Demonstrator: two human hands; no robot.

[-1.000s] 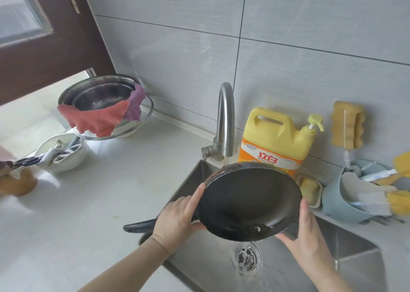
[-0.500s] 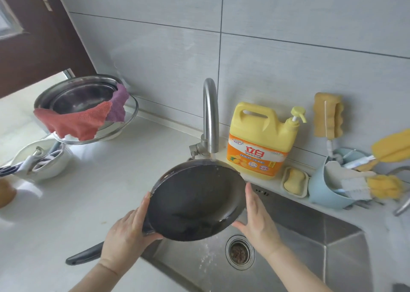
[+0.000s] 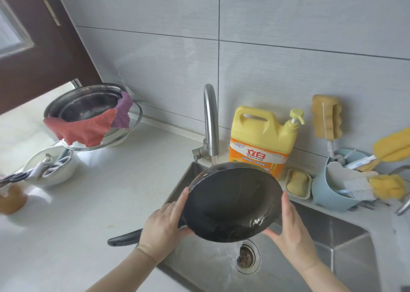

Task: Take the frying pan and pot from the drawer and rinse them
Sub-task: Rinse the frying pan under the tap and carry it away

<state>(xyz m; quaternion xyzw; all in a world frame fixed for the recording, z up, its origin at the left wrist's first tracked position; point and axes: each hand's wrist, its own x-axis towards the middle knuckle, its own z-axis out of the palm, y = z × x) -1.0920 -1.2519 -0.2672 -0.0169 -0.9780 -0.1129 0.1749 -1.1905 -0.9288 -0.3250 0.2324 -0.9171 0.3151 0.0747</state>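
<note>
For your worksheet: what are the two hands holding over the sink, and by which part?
The frying pan, by opposite sides of its rim: left hand, right hand.

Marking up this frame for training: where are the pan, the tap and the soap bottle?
pan (image 3: 230, 203), head view, dark inner base.
tap (image 3: 209, 114), head view, curved steel neck.
soap bottle (image 3: 261, 134), head view, yellow body above the label.

Frying pan (image 3: 230, 203) hides tap spout mouth at 12 o'clock, detergent jug (image 3: 261, 141) lower label. Left hand (image 3: 164, 227) covers handle joint. Scissors (image 3: 11, 177) cut off at 9 o'clock edge.
</note>
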